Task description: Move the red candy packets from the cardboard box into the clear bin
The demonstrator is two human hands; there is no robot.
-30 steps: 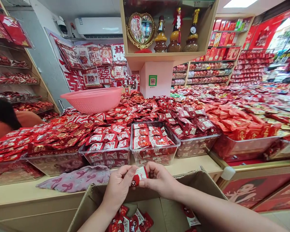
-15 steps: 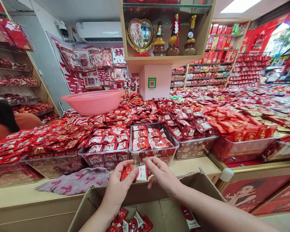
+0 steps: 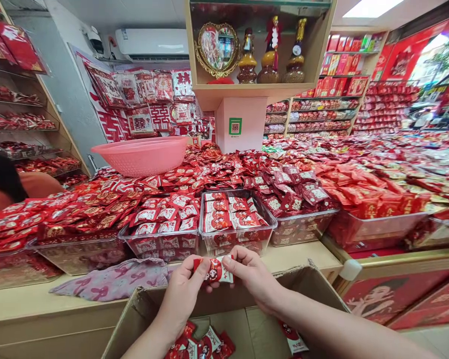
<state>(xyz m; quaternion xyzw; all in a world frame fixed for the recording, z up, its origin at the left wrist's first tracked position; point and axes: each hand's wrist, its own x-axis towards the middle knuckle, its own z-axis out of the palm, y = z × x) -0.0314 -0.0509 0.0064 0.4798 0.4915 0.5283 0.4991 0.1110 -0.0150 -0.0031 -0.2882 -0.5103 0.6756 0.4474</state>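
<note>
The ceiling panel (image 3: 373, 8) glows blown-out white over a bright, edge-stretched view

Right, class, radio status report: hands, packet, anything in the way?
Left hand and right hand, both gripping one red-and-white packet. Packet raised near cardboard box's far rim. Nothing visible blocking either hand.

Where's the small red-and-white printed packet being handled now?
Head view, lower centre: the packet is held between the left hand and right hand, before a clear plastic bin.
</note>
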